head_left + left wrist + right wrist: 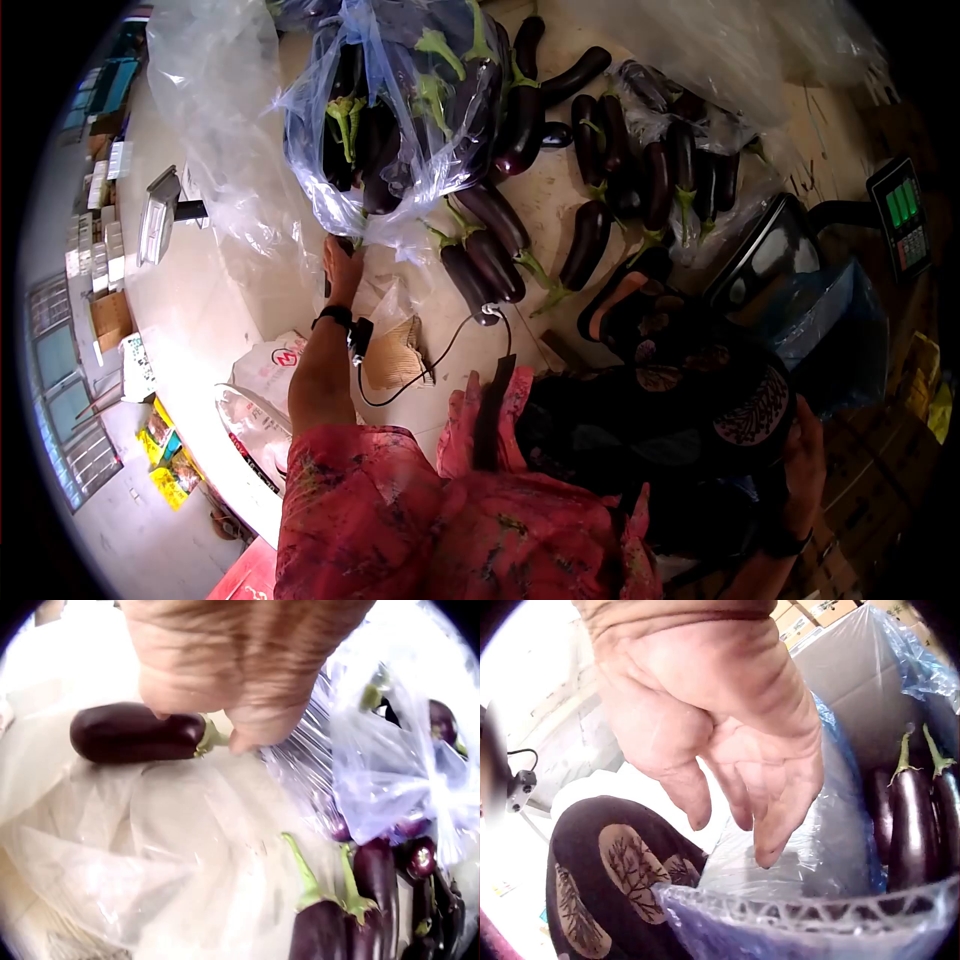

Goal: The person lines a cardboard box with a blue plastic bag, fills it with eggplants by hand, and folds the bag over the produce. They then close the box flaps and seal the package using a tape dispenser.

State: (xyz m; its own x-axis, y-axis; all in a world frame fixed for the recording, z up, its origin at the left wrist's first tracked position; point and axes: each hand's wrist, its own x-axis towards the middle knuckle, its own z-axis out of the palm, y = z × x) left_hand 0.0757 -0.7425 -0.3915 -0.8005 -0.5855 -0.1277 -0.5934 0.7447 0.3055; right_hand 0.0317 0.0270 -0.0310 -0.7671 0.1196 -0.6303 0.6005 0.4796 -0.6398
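Note:
My left hand [343, 270] reaches down to the floor beside the tied clear bag of eggplants. In the left wrist view that hand [232, 667] grips a dark purple eggplant [135, 733] near its green stem, the body sticking out to the left. The fingertips are partly hidden behind the palm. At my far right side hangs my right hand [803, 470], holding nothing. The right wrist view shows this hand [727, 742] with loose, slightly bent fingers above a plastic-lined box, whose bag edge [795, 911] crosses below. Eggplants [913, 817] stand upright in the box.
The bag of eggplants [440, 150] lies ahead, with loose eggplants [475, 275] around it. A scale [765, 245] with a lit display [903, 210] stands at right. Clear plastic sheeting [220, 120] spreads at left, near torn cardboard [395, 355] and a white bag [265, 375].

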